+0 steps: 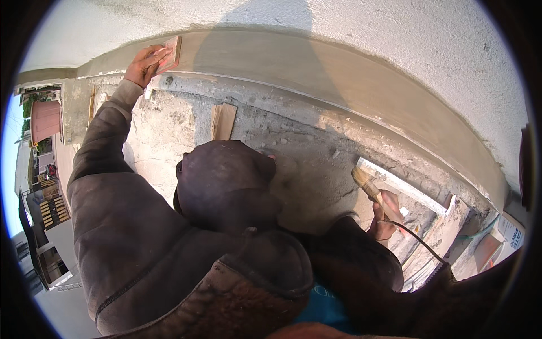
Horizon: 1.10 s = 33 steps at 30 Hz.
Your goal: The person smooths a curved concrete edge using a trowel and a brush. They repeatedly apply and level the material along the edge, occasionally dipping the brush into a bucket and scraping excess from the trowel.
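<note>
My left hand [145, 65] reaches to the far left and grips a flat, reddish hand float [170, 53]. The float lies against the smooth grey plaster band [248, 53] along the foot of the wall. On the right, my right hand [385, 217] is closed around the handle of a paintbrush [366, 182]. Its pale bristles point up and left, over the dusty ground and apart from the plaster band. Part of the brush handle is hidden by my fingers.
A white bar [403, 186] lies along the wall foot near the brush. A wooden board piece [223, 121] rests mid-ground. A dark rounded shape [226, 186] blocks the centre. Bags [508, 233] stand far right; a pink pot [46, 120] stands far left.
</note>
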{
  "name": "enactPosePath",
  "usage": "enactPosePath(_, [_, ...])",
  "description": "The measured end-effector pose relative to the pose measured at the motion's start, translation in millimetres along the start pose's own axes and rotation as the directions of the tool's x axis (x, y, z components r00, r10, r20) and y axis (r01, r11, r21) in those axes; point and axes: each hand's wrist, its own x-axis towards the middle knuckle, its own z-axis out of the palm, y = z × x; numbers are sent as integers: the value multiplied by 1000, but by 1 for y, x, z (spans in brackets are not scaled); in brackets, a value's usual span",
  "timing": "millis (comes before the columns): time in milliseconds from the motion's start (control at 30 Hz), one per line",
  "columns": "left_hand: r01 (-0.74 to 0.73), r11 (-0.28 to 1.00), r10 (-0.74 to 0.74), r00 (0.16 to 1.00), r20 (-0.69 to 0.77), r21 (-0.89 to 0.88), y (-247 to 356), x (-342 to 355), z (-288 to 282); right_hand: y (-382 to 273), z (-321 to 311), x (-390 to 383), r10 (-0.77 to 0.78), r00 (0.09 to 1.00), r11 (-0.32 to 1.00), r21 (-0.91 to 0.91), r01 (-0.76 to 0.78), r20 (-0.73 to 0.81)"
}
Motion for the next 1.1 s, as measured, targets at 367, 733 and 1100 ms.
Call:
enactPosePath(367, [-524, 849, 493, 833, -251, -69, 326, 180, 71, -4, 8, 11, 32, 996, 999, 13, -33, 86])
enactPosePath(733, [87, 995, -90, 993, -72, -38, -17, -8, 8, -2, 16, 14, 21, 995, 1000, -8, -20, 92])
enactPosePath(1100, [-492, 862, 457, 858, -235, -118, 233, 137, 61, -22, 13, 10, -18, 995, 1000, 4, 18, 93])
